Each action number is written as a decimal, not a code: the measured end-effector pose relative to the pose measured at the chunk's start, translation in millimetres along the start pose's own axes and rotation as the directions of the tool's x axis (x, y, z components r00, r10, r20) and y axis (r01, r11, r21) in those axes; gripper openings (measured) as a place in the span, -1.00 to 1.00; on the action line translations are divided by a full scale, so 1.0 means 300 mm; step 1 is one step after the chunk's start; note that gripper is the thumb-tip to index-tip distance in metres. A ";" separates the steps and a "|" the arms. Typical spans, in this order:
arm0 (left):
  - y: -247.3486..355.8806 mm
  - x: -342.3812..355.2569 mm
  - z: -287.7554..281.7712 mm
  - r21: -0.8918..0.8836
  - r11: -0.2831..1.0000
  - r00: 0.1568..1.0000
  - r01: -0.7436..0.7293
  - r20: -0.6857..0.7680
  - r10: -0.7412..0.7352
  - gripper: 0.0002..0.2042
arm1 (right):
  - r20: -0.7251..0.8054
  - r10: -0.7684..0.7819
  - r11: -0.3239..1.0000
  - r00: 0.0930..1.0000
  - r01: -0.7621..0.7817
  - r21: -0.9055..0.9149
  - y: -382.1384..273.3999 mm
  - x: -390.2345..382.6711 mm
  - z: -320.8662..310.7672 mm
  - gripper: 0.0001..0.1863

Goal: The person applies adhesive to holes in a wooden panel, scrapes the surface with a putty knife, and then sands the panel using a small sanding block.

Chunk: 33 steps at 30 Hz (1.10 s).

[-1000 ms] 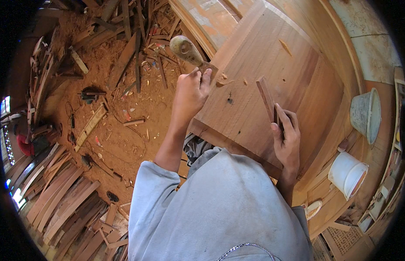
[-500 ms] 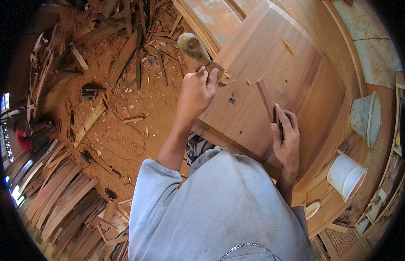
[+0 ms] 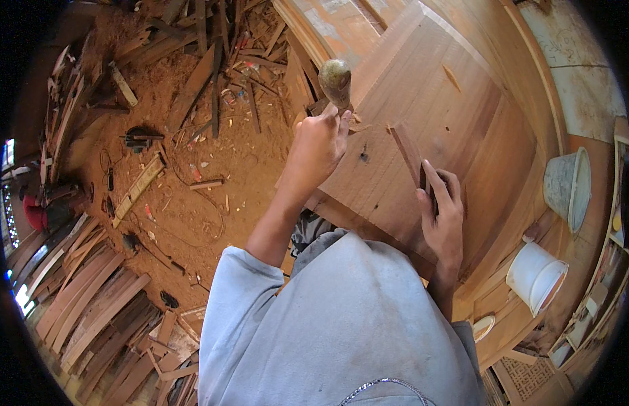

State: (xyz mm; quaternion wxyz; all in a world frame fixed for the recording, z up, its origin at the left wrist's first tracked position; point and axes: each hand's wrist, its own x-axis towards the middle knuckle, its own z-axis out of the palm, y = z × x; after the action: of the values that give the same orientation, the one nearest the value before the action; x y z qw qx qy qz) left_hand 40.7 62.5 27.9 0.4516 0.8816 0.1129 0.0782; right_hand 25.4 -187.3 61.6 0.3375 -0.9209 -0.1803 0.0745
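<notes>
Fingers [image 3: 341, 125] of the left hand [image 3: 319, 145] are curling tight round the handle of a mallet [image 3: 335, 78], gripping it just under the rounded greenish head, which is sticking up above the fist over the near-left edge of the wood panel [image 3: 456, 128]. Left forearm is reaching up from the grey sleeve [image 3: 243, 284] at bottom centre, crossing over sawdust floor [image 3: 193, 196] w/ scattered offcuts.

Right hand [image 3: 443, 216] is lying on the panel's lower right part, fingers pressed together & wrapped along a dark tool handle, prob. a chisel [image 3: 426, 183]; its working end is hidden under the hand, can't tell exactly. Tool is sitting just beside a thin wood strip [image 3: 404, 149] that is lying flat on the panel, running up-left from the hand. Small dark mark [image 3: 363, 157] is showing on the panel btwn the two hands. Hands are apart, mallet hand to the left & higher in the pic.

Panel is a big reddish-brown board made of joined planks, tilting away to the upper right, resting on more planks. To the right: grey metal bucket [image 3: 568, 186] & white plastic bucket [image 3: 536, 276], both off the panel, near its right edge. Left side of floor: stacks of curved wood slats [image 3: 78, 298], loose sticks at top [image 3: 206, 61], dark cord [image 3: 193, 223] looping across sawdust.
</notes>
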 end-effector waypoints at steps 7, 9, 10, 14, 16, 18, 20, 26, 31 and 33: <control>0.010 -0.016 0.004 0.149 0.979 0.988 -0.136 0.092 0.124 -0.85 | 0.023 -0.139 0.980 0.990 0.140 -0.142 -0.007 0.087 -0.026 -0.49; 0.015 -0.020 0.001 0.205 0.969 0.984 -0.138 0.143 0.110 -0.86 | 0.046 -0.153 0.978 0.987 0.158 -0.136 0.003 0.099 -0.048 -0.47; 0.024 -0.017 -0.002 0.222 0.966 0.983 -0.130 0.159 0.096 -0.85 | 0.069 -0.160 0.973 0.985 0.169 -0.155 0.008 0.110 -0.068 -0.47; 0.041 -0.003 0.002 0.167 0.973 0.982 -0.157 0.131 0.136 -0.74 | 0.065 -0.141 0.974 0.988 0.150 -0.169 0.001 0.156 -0.167 -0.48; 0.047 0.004 -0.019 0.167 0.971 0.974 -0.172 0.175 0.142 -0.73 | 0.030 -0.089 0.988 0.996 0.092 -0.125 -0.031 0.177 -0.209 -0.51; 0.022 0.012 -0.042 0.183 0.957 0.958 -0.224 0.223 0.181 -0.71 | 0.008 0.027 0.996 1.000 -0.026 -0.091 -0.055 0.171 -0.186 -0.50; 0.008 0.021 -0.047 0.183 0.948 0.939 -0.260 0.277 0.204 -0.77 | -0.080 0.099 0.992 0.992 -0.104 -0.068 -0.053 0.145 -0.120 -0.48; -0.002 0.043 -0.069 0.116 0.945 0.893 -0.305 0.379 0.242 -0.79 | -0.163 0.266 0.964 0.950 -0.264 0.040 -0.019 0.003 0.067 -0.40; -0.023 0.048 -0.068 -0.171 0.947 0.881 -0.271 0.352 0.316 -0.67 | -0.174 0.294 0.955 0.940 -0.297 0.006 -0.067 -0.018 0.142 -0.43; -0.031 0.072 -0.081 -0.199 0.932 0.833 -0.304 0.419 0.361 -0.60 | -0.184 0.314 0.949 0.931 -0.312 0.042 -0.101 -0.019 0.166 -0.44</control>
State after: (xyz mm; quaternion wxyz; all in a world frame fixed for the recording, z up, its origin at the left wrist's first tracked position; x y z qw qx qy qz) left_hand 54.5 92.6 35.3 0.4985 0.8519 -0.1546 -0.0429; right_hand -1.4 -138.5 43.4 0.3425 -0.9386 0.0021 0.0409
